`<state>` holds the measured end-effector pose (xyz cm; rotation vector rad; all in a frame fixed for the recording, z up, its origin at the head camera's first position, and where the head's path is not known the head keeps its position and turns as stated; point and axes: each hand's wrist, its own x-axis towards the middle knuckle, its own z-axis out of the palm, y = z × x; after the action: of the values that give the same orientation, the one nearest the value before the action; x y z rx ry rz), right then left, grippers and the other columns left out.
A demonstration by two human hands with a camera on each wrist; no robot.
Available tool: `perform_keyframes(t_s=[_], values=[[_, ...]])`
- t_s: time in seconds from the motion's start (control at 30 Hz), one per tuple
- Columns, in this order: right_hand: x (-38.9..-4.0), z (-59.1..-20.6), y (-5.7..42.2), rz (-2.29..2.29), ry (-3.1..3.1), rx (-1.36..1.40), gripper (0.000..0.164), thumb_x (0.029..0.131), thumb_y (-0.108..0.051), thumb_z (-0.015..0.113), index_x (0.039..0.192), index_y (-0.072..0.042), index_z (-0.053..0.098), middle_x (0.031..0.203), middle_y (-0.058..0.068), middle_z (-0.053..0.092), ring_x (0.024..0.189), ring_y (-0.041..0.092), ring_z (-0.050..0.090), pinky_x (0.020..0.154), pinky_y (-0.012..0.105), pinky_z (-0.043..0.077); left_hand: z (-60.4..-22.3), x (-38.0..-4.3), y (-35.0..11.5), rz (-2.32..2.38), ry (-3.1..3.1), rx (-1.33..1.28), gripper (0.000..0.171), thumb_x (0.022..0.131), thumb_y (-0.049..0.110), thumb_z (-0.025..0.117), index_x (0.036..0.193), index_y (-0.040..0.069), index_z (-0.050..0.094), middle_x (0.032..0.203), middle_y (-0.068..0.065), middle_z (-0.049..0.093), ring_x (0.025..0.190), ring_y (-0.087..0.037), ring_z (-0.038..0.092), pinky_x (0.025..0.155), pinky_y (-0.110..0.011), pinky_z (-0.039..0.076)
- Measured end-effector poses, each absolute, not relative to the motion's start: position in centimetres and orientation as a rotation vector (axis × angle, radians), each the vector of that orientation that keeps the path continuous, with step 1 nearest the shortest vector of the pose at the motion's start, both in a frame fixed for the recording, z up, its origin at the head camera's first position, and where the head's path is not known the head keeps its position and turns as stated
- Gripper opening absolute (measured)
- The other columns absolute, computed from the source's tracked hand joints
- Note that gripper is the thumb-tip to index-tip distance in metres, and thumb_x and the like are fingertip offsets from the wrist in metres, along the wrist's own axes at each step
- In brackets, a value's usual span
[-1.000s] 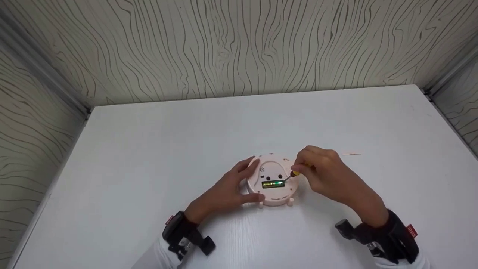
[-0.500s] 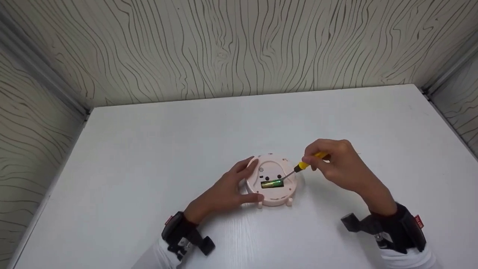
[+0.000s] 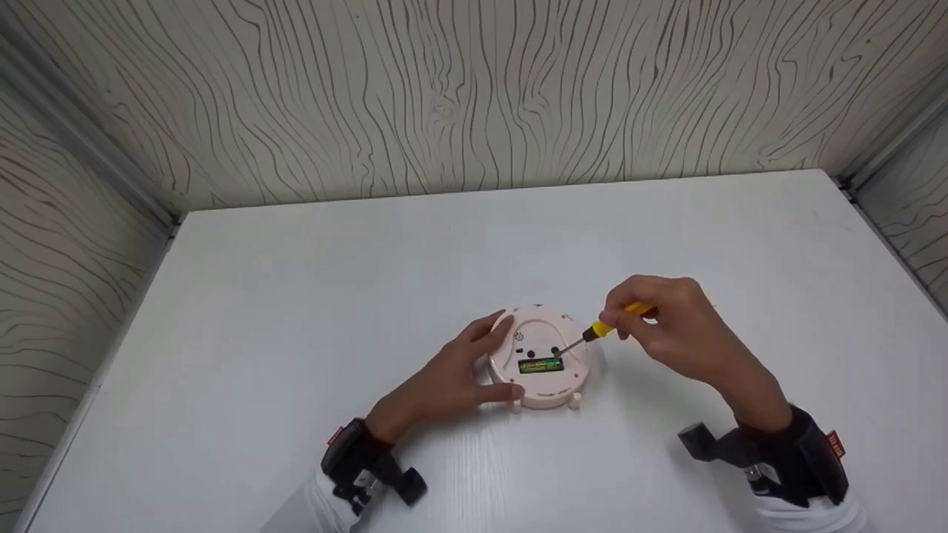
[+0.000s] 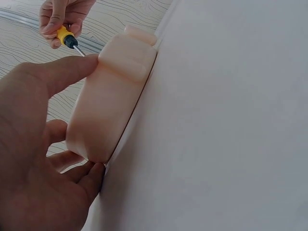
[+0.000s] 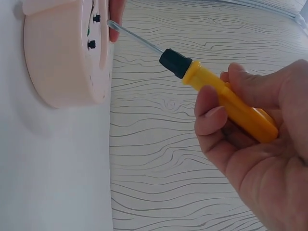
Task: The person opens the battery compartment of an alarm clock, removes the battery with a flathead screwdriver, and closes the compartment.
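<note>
A round pale pink alarm clock (image 3: pixel 552 385) lies face down on the white table, its two small feet toward the person. In its back, a green battery (image 3: pixel 541 365) sits in the uncovered slot, below two black knobs. My left hand (image 3: pixel 459 366) grips the clock's left side, thumb on the near edge and fingers round the far one. In the left wrist view the clock's side (image 4: pixel 108 96) stands between thumb and fingers. My right hand (image 3: pixel 666 322) holds a yellow screwdriver (image 5: pixel 231 101) by its handle. Its metal tip points down close to the slot's right end.
The white table (image 3: pixel 333 296) reaches back to a wood-grain patterned panel (image 3: pixel 444 96). Similar panels stand at left and right. Black wrist-worn cameras (image 3: pixel 374 463) sit on both forearms.
My right hand has drawn back up and to the right, showing more of the screwdriver. It now covers the thin pink strip seen earlier on the table. The left hand stays put.
</note>
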<state>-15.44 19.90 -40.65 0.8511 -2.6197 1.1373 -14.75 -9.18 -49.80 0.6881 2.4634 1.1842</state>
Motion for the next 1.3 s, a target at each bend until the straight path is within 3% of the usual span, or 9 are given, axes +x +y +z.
perform_keyframes(t_s=[0.3, 0.43, 0.57, 0.67, 0.83, 1.1, 1.3], values=[[-15.2, -40.0, 20.3, 1.215, -2.559, 0.889, 0.022, 0.079, 0.004, 0.075, 0.085, -0.018, 0.072, 0.081, -0.004, 0.069, 0.061, 0.007, 0.060, 0.057, 0.018, 0.054, -49.6, -14.7, -9.1, 1.206, 2.459, 0.700, 0.094, 0.081, 0.057, 0.070, 0.155, 0.030, 0.021, 0.162, 0.008, 0.018, 0.150, -0.018, 0.020, 0.120, -0.047, 0.026], [-15.2, -39.8, 20.4, 1.178, -2.551, 0.859, 0.022, 0.074, 0.003, 0.079, 0.090, -0.012, 0.076, 0.087, -0.003, 0.071, 0.064, 0.005, 0.063, 0.060, 0.015, 0.054, -49.5, -14.7, -9.1, 1.195, 2.463, 0.694, 0.094, 0.081, 0.057, 0.070, 0.155, 0.030, 0.020, 0.162, 0.008, 0.018, 0.150, -0.018, 0.020, 0.120, -0.046, 0.026], [-15.1, -39.5, 20.6, 1.015, -2.555, 0.815, 0.035, 0.069, 0.000, 0.084, 0.102, -0.008, 0.077, 0.099, 0.000, 0.073, 0.075, 0.006, 0.066, 0.064, 0.010, 0.051, -49.5, -14.7, -9.0, 1.169, 2.472, 0.683, 0.094, 0.081, 0.060, 0.069, 0.155, 0.032, 0.018, 0.162, 0.009, 0.017, 0.150, -0.019, 0.020, 0.119, -0.047, 0.027], [-14.9, -39.3, 20.7, 0.910, -2.579, 0.802, 0.040, 0.070, 0.000, 0.083, 0.109, -0.007, 0.074, 0.106, 0.004, 0.072, 0.082, 0.012, 0.067, 0.069, 0.006, 0.049, -49.6, -14.6, -9.1, 1.162, 2.477, 0.675, 0.094, 0.081, 0.061, 0.068, 0.155, 0.033, 0.018, 0.162, 0.009, 0.017, 0.150, -0.019, 0.021, 0.119, -0.048, 0.028], [-14.8, -39.0, 20.8, 0.835, -2.611, 0.794, 0.033, 0.075, 0.002, 0.079, 0.106, -0.006, 0.071, 0.102, 0.003, 0.071, 0.085, 0.013, 0.067, 0.075, 0.003, 0.048, -49.8, -14.6, -9.1, 1.160, 2.480, 0.668, 0.093, 0.080, 0.061, 0.068, 0.155, 0.034, 0.018, 0.162, 0.008, 0.017, 0.150, -0.018, 0.021, 0.119, -0.047, 0.028], [-14.6, -38.5, 20.8, 0.812, -2.636, 0.781, 0.028, 0.084, 0.001, 0.072, 0.110, -0.008, 0.065, 0.088, 0.000, 0.070, 0.067, 0.006, 0.056, 0.058, 0.017, 0.051, -49.8, -14.7, -9.0, 1.165, 2.478, 0.676, 0.093, 0.081, 0.061, 0.068, 0.155, 0.033, 0.019, 0.162, 0.009, 0.018, 0.150, -0.018, 0.021, 0.119, -0.047, 0.028], [-14.4, -38.3, 21.2, 0.784, -2.601, 0.810, 0.031, 0.090, 0.004, 0.062, 0.113, -0.015, 0.069, 0.094, -0.008, 0.068, 0.069, 0.002, 0.048, 0.061, 0.013, 0.042, -49.9, -14.7, -9.1, 1.170, 2.475, 0.679, 0.093, 0.081, 0.060, 0.069, 0.155, 0.032, 0.019, 0.162, 0.008, 0.018, 0.150, -0.018, 0.021, 0.119, -0.046, 0.029]])
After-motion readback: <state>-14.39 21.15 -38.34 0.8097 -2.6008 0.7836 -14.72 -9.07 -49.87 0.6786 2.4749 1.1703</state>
